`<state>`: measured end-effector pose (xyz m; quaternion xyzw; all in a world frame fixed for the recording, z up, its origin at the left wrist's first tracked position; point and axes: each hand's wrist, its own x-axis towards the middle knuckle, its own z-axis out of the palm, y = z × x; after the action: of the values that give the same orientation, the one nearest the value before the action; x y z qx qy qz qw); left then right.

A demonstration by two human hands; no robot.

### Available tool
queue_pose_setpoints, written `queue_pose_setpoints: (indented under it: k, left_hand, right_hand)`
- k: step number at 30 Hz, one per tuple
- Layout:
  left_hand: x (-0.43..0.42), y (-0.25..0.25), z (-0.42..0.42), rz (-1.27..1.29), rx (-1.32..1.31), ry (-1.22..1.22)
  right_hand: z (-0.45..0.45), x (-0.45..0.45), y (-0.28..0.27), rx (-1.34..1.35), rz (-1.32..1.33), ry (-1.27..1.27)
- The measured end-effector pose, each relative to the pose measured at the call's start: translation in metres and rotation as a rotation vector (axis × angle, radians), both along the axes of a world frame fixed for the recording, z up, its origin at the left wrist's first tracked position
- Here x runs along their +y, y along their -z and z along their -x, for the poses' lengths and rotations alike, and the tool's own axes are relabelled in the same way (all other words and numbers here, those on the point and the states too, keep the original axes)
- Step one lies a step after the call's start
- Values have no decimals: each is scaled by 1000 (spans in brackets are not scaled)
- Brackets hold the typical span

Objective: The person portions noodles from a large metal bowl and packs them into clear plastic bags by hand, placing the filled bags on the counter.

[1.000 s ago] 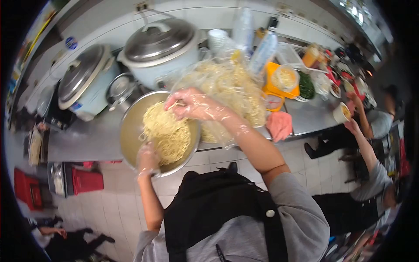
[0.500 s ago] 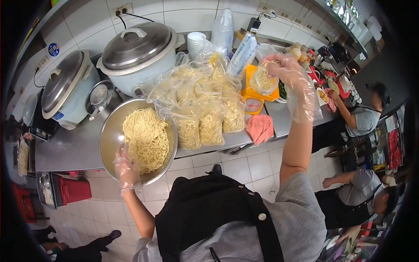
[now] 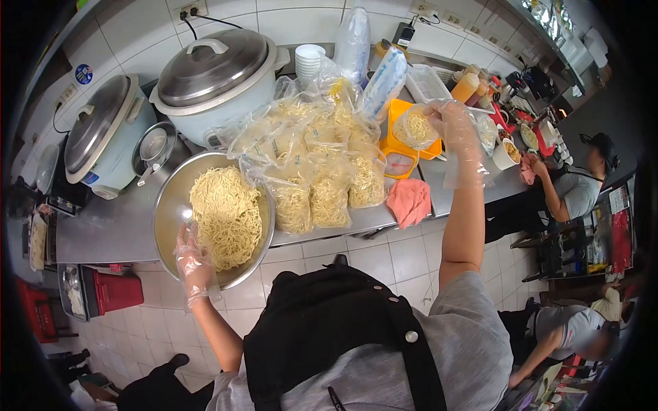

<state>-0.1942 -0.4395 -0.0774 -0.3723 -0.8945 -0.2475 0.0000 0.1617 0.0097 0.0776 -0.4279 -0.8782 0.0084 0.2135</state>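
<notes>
My right hand [image 3: 455, 130], in a clear plastic glove, grips the top of a small plastic bag of noodles [image 3: 414, 129]. The bag is at the orange tray of a kitchen scale [image 3: 399, 164]; whether its weight rests there I cannot tell. My left hand [image 3: 195, 262], gloved as well, reaches inside a large steel bowl [image 3: 164, 226]. Its fingers are extended beside the heap of loose yellow noodles [image 3: 229, 216]. Right of the bowl, several filled noodle bags [image 3: 330, 197] lie piled on the counter.
Two large lidded cookers [image 3: 212, 72] stand at the back left, near a steel pot [image 3: 161, 147]. A pink cloth [image 3: 408, 203] lies at the counter's front edge. Behind are stacked white cups [image 3: 310, 61] and sauce bottles [image 3: 466, 86]. A co-worker [image 3: 579, 188] is at the right.
My right hand has shifted slightly down and left with the noodle bag. The scale's dial shows more fully. My left hand stays in the bowl. Co-workers at right have moved.
</notes>
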Motion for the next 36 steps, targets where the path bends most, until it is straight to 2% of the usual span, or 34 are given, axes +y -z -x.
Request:
queue_pose_setpoints:
  k: [4,8,11,13,14,16,17,19,21,25,27,30,32,34,35,36]
  left_hand:
    - [-1,4,3,7,41,6]
    - [-1,6,7,27,39,-7]
    - [-1,10,10,30,37,-1]
    - [-3,13,15,41,32,-30]
    - [-4,18,16,36,80,-6]
    - [-3,8,15,19,80,16]
    - [-4,7,16,19,80,-14]
    - [-6,9,21,-78,48,42]
    - [-5,-6,16,-44,-23,2]
    - [-7,-30,12,-240,-68,62]
    - [-8,-51,7,-328,-99,174]
    - [0,-89,-2,-438,-175,381]
    - [3,-101,-10,-591,-267,420]
    - [0,-114,-7,-638,-321,452]
    - [-2,-118,-2,-694,-391,503]
    - [-8,-117,2,-733,-452,416]
  right_hand:
    - [-3,-6,-6,45,-81,-25]
    - [-2,-18,-13,30,-30,44]
    - [-2,-25,4,181,-76,-16]
    - [7,-28,35,12,-338,-14]
    - [8,-31,43,-79,-317,2]
    - [6,-15,50,50,-94,-80]
    - [-6,18,69,148,-67,-57]
    - [-3,22,53,190,-155,-8]
    - [10,6,27,309,-297,-61]
    - [66,-79,-45,501,-356,-121]
    - [92,-109,-60,318,-152,-476]
    - [139,-161,-68,437,-98,-624]
    - [181,-186,-59,278,77,-1007]
    - [225,-225,-46,181,210,-1167]
    - [244,-244,-32,262,326,-1240]
    - [262,-261,-18,340,449,-1307]
